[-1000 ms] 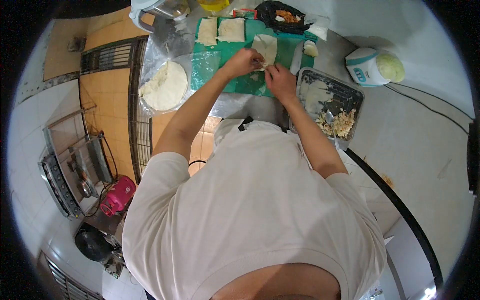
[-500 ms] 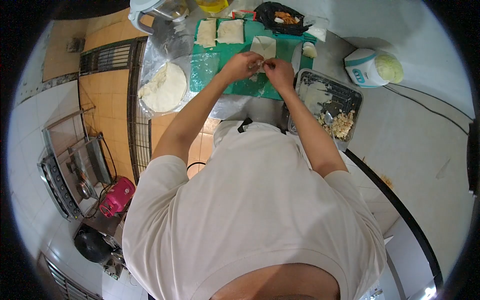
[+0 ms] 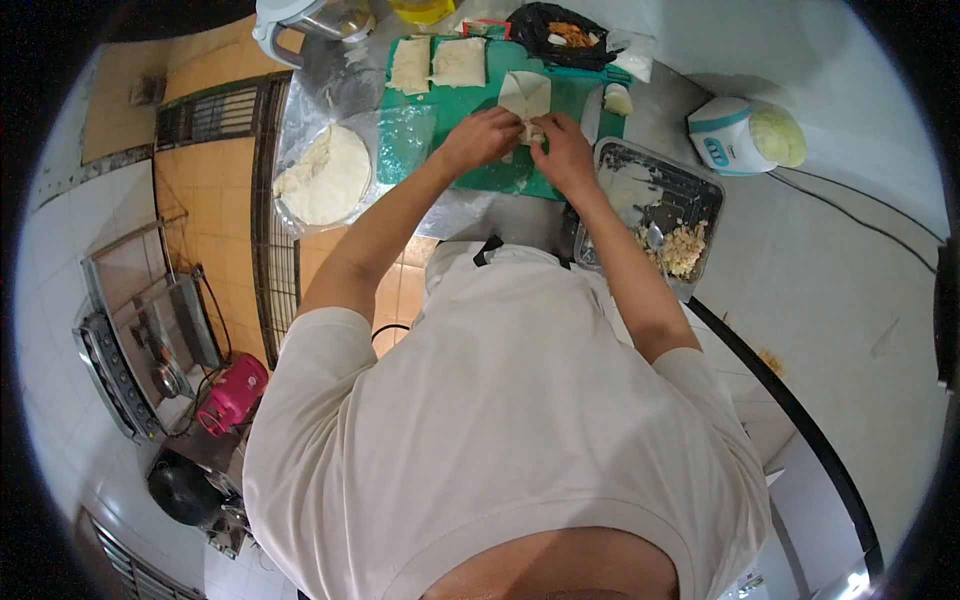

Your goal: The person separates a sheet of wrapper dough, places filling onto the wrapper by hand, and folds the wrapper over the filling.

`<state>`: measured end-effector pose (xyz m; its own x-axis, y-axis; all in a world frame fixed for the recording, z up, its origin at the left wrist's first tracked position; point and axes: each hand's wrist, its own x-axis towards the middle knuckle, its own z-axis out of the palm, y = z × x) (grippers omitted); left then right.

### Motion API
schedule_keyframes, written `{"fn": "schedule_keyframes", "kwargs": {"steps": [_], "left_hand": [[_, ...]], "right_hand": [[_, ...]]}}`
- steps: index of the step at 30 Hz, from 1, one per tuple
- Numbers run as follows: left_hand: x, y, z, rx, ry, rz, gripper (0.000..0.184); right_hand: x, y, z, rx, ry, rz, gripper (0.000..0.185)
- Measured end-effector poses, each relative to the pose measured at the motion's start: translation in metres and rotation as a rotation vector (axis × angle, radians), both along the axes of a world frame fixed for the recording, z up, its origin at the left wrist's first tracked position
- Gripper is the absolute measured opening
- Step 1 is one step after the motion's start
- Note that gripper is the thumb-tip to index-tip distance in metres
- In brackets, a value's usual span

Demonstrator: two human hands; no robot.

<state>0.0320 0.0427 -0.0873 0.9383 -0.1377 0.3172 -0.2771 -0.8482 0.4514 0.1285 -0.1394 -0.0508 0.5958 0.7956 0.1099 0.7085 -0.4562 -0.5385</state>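
On the green cutting board [image 3: 397, 133], a folded sheet of dough [image 3: 526, 92] lies with its near end between my hands. My left hand [image 3: 484, 137] pinches the left side of that near end. From the right, my right hand [image 3: 564, 150] has its fingertips closed on the same end. My fingers partly hide the dough there. Two folded dough pieces [image 3: 459, 63] rest side by side at the board's far left. Left of the board, a stack of round wrappers [image 3: 331, 178] sits on plastic.
A metal tray [image 3: 636, 157] with filling and a spoon is right of the board. Beyond the board are a black bag [image 3: 528, 27] of orange scraps and a glass jug [image 3: 340, 18]. A white-and-teal appliance [image 3: 720, 136] stands at the right.
Both hands came slightly apart from the dough's near end, fingertips together, then moved back down onto it. The other items have stayed in place.
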Motion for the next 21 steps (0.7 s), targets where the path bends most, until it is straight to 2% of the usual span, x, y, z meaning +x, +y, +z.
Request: {"fn": "schedule_keyframes", "kwargs": {"steps": [4, 10, 12, 17, 21], "left_hand": [[0.003, 0.004, -0.007, -0.137, 0.036, -0.021, 0.023], [0.001, 0.009, 0.006, -0.251, 0.217, -0.006, 0.033], [-0.003, 0.008, 0.011, -0.281, 0.253, -0.034, 0.035], [-0.008, 0.005, 0.003, -0.249, 0.217, -0.025, 0.035], [-0.011, 0.002, -0.003, -0.184, 0.121, -0.058, 0.034]], "right_hand": [[-0.004, -0.005, -0.013, 0.045, -0.086, 0.178, 0.051], [-0.002, -0.002, -0.028, 0.067, -0.210, 0.183, 0.051], [-0.001, -0.004, -0.034, 0.049, -0.159, 0.177, 0.052], [-0.001, -0.007, -0.048, 0.102, -0.109, 0.188, 0.055], [-0.003, -0.006, -0.036, 0.116, -0.108, 0.153, 0.055]]}}
